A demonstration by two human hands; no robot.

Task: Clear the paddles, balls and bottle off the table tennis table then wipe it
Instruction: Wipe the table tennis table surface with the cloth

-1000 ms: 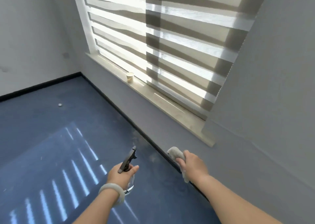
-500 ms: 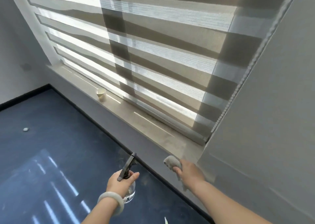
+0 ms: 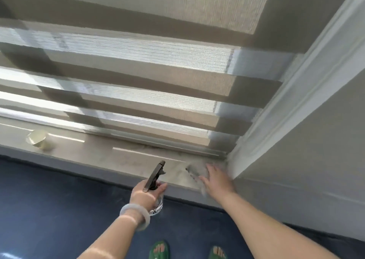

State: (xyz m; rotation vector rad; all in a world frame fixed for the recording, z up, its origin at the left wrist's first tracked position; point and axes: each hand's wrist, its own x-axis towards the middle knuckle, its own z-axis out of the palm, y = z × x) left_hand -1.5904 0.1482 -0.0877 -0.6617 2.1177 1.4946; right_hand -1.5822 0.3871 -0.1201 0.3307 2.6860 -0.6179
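My left hand [image 3: 146,194] grips a clear spray bottle [image 3: 155,177] with a dark trigger head, held just in front of the window sill [image 3: 126,158]. A white bangle is on that wrist. My right hand [image 3: 217,179] rests with its fingers stretched out on a grey cloth [image 3: 194,171], which lies on the sill's right end beside the wall corner. The hand and cloth are blurred. No table tennis table, paddles or balls are in view.
A paper cup [image 3: 38,139] stands on the sill at the left. Striped blinds [image 3: 138,71] cover the window above. A grey wall [image 3: 316,140] juts out at the right. Blue floor [image 3: 49,209] lies below, with my green slippers [image 3: 160,249] at the bottom.
I have moved close to the window. My right hand carried the cloth forward onto the sill and its fingers have spread out. The bottle stays in my left hand.
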